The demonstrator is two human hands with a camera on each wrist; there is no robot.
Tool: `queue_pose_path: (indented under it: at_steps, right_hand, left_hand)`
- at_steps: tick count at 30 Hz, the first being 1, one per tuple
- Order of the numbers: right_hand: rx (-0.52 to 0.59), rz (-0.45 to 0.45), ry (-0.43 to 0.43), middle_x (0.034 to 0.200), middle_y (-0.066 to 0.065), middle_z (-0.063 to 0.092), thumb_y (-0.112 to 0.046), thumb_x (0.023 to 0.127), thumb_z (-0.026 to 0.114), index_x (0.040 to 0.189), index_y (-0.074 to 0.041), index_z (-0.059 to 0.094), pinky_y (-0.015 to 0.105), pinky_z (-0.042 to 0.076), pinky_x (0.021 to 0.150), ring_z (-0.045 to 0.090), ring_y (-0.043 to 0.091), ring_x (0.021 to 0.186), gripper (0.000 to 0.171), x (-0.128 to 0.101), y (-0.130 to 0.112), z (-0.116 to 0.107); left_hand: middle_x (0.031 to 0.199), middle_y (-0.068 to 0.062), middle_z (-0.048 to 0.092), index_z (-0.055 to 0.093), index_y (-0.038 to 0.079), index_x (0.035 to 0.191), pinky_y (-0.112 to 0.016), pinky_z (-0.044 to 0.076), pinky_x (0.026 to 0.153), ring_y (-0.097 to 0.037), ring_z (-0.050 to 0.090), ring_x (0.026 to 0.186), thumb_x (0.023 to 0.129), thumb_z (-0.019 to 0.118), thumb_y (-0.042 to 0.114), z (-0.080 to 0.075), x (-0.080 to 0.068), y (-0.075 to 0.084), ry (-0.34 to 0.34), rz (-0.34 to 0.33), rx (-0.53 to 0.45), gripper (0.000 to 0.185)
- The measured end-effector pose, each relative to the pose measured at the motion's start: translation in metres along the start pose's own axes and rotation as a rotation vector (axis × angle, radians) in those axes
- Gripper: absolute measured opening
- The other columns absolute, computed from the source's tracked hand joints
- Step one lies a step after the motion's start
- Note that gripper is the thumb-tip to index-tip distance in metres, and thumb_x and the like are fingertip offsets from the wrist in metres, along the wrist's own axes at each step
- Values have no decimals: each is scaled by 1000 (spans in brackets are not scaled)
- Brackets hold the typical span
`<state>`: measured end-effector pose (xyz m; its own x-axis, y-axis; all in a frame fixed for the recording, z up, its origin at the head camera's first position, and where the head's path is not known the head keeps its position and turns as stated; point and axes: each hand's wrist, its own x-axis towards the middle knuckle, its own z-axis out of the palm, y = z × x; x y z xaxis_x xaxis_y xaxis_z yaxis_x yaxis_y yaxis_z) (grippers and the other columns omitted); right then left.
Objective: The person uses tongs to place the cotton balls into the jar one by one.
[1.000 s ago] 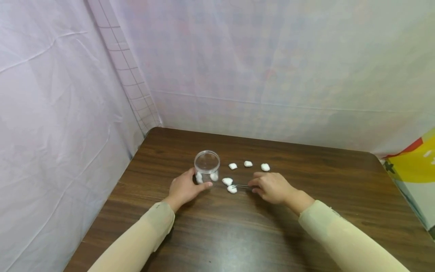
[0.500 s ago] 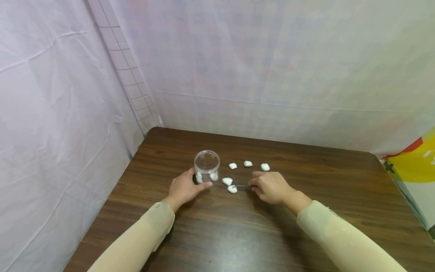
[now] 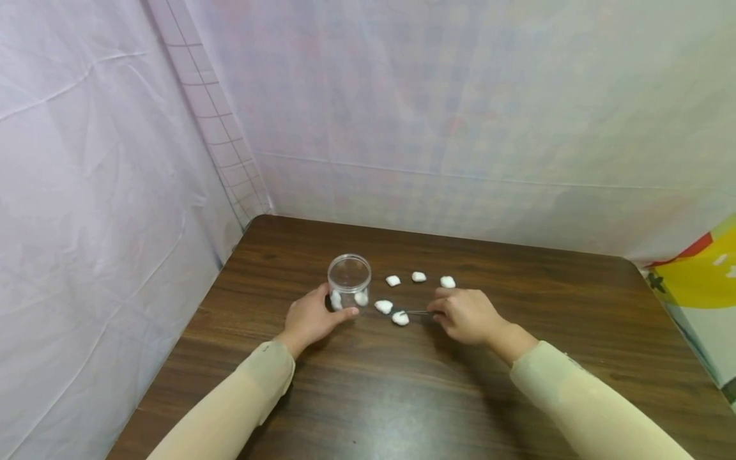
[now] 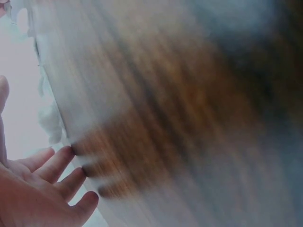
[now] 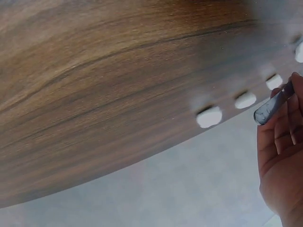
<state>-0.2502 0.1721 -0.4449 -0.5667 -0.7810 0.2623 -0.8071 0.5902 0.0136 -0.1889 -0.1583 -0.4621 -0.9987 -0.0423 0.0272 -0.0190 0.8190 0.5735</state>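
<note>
I see my right hand [image 3: 468, 316] just right of frame centre, its fingers pinched on slim metal tweezers [image 3: 418, 312] whose long axis runs leftward to a cotton ball [image 3: 400, 318] at the tips, resting on the worktop [image 3: 517, 281]. Further left, my left hand [image 3: 310, 318] curls around the clear jar [image 3: 349, 281], so the ball lies between both hands.

A jar [image 3: 349, 281] is standing on the table [image 3: 517, 396] toward its left edge, two balls [image 3: 361, 298] lying inside. Right of it, three balls [image 3: 418, 277] are lying in a row, two more [image 3: 384, 306] lying nearer the front edge.
</note>
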Motion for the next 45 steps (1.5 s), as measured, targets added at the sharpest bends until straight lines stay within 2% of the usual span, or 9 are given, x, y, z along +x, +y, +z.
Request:
queue_pose_path:
  at_steps: [13,17,20,26,35,40,45]
  right_hand:
    - [5,24,31,86,-9,60,-16,81,77,94,-18,78,33,48,49,60,11,65,13,-7,6,-3]
    - [17,32,38,89,-9,62,-16,81,77,95,-17,78,31,48,49,62,11,67,14,-6,8,-10]
    - [19,32,48,88,-9,61,-16,82,78,96,-17,78,29,45,47,58,8,63,14,-2,10,-19]
    - [-4,12,91,81,-9,55,-16,83,78,94,-16,78,25,37,43,47,3,56,12,14,15,-44]
    - [-11,-22,135,84,-6,59,-17,87,76,99,-15,78,27,36,42,47,5,55,12,51,6,-84]
    - [-3,-48,144,89,-3,63,-16,87,75,101,-14,78,28,40,43,52,7,57,14,73,-8,-89]
    - [10,-66,135,88,-5,63,-17,88,74,101,-15,79,28,42,45,53,7,58,13,89,-19,-85]
  left_hand:
    - [139,-14,58,50,13,145,-57,35,106,-34,54,126,82,72,63,1,0,-1,4,4,0,84]
    - [139,-14,58,50,13,146,-57,34,106,-35,54,126,82,72,64,0,0,-1,2,8,1,84]
    - [140,-13,57,49,14,146,-57,34,106,-35,53,127,82,71,64,-1,0,-1,1,7,3,85]
    - [140,-14,57,49,13,146,-58,34,106,-35,53,127,82,71,64,0,0,-1,-2,6,1,85]
    - [139,-14,57,48,13,147,-58,34,106,-35,54,127,82,71,63,1,0,-1,2,11,-5,85]
    - [140,-14,57,48,13,147,-58,33,107,-35,53,127,82,72,63,1,0,-1,6,11,-10,85]
    - [139,-14,57,49,13,147,-58,33,107,-35,54,126,81,72,63,2,1,-1,7,7,-3,86]
